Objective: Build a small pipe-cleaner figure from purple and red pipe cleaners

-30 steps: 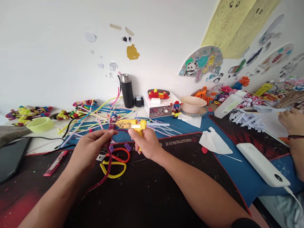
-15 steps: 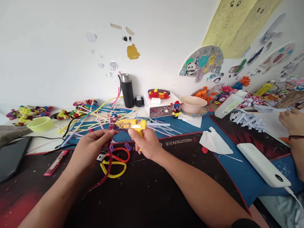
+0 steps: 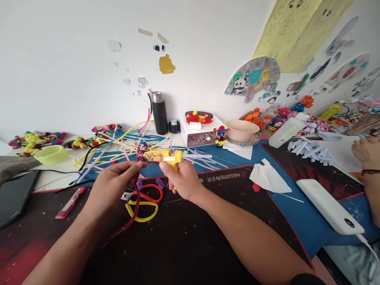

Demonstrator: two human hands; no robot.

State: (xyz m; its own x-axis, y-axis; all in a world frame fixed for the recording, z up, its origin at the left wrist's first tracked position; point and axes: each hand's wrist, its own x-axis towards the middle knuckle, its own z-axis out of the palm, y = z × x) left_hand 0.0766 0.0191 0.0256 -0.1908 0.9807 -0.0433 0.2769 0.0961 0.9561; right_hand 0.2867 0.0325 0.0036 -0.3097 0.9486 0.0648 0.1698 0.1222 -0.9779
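My left hand (image 3: 114, 183) pinches a small dark-red figure (image 3: 141, 152) made of fuzzy pipe cleaner, with a bluish and white top. From it a long dark-red pipe cleaner (image 3: 135, 211) hangs down and curves left over the mat. Wrapped round the handle of a yellow hot glue gun (image 3: 163, 157) is my right hand (image 3: 185, 179). The gun's nozzle points left and meets or nearly meets the figure's side; the exact contact is too small to tell. A clear glue stick (image 3: 198, 156) sticks out of the gun's back end.
Below the hands lie scissors (image 3: 145, 211) with red and yellow handles. Loose pipe cleaners (image 3: 118, 146) spread behind them, near a black thermos (image 3: 159, 114). A finished doll (image 3: 221, 135) stands by a beige bowl (image 3: 242, 130). Another person's hand (image 3: 366, 152) rests at right, beyond a white power bank (image 3: 329, 206).
Almost nothing differs. Both hands hold their places, with the glue gun still against or close to the dark-red figure; the view has shifted very slightly.
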